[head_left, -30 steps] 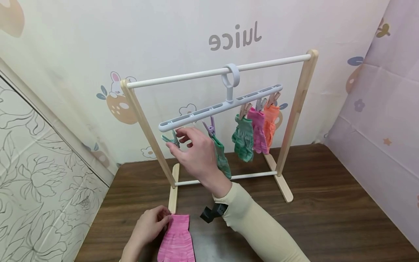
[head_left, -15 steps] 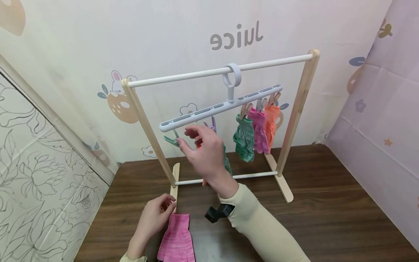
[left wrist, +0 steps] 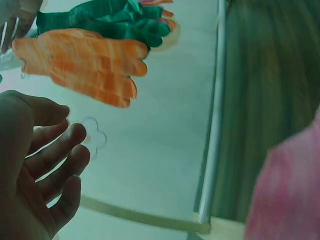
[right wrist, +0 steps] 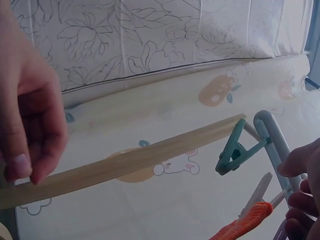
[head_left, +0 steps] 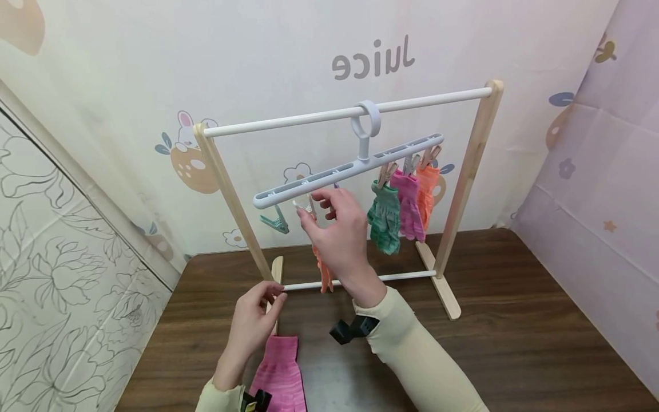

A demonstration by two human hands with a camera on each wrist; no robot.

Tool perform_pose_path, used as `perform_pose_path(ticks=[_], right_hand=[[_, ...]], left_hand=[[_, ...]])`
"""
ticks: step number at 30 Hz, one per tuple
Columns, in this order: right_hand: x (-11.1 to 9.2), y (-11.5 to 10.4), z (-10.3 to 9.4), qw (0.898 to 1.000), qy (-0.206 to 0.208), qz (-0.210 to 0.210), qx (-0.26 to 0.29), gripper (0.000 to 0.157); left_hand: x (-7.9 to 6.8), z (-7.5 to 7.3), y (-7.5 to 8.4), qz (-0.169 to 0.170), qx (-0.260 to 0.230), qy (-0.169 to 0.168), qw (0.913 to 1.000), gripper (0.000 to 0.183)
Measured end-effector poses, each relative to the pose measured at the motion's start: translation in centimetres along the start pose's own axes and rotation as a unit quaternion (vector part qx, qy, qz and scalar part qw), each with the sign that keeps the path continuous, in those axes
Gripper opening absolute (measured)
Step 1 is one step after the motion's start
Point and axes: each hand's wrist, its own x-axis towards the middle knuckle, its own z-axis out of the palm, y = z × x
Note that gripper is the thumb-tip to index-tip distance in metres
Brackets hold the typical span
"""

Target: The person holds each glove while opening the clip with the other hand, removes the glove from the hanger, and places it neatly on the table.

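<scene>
My right hand (head_left: 340, 234) is at the hanger's left half, its fingers loosely bent and holding nothing I can see. It is close to a white clothespin (right wrist: 257, 192) that grips an orange glove (left wrist: 85, 65); a green glove (left wrist: 100, 20) hangs behind, hidden in the head view. A teal clothespin (head_left: 276, 221) dangles without a glove at the end of the grey hanger (head_left: 309, 186). Beside the rack's left post, my left hand (head_left: 254, 320) is raised with relaxed fingers and nothing between them. Below it, a pink glove (head_left: 280, 369) lies flat on the table.
Wooden posts carry a white rod (head_left: 427, 102) on which the hanger's ring sits. Over its right half hang a green glove (head_left: 385, 220), a magenta glove (head_left: 407, 200) and an orange glove (head_left: 426, 191). A white lower bar (head_left: 407, 276) spans the rack above the brown table (head_left: 515, 320).
My right hand has moved right, from the teal clothespin to the white one. My left hand has left the pink glove's cuff and risen toward the rack's left post.
</scene>
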Motion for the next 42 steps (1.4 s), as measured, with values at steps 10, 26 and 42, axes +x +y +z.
perform_pose_path(ticks=[10, 26, 42], right_hand=[[0.0, 0.1, -0.3, 0.999, -0.011, 0.035, -0.003, 0.031], [0.1, 0.0, -0.9, 0.997, -0.018, 0.074, 0.03, 0.029], [0.0, -0.3, -0.3, 0.997, -0.049, 0.06, 0.009, 0.033]], left_hand=[[3.2, 2.0, 3.1, 0.07, -0.05, 0.057, 0.9947, 0.026], [6.6, 4.8, 6.6, 0.104, -0.053, 0.158, 0.9804, 0.022], [6.4, 4.3, 7.2, 0.094, -0.091, 0.156, 0.9791, 0.008]])
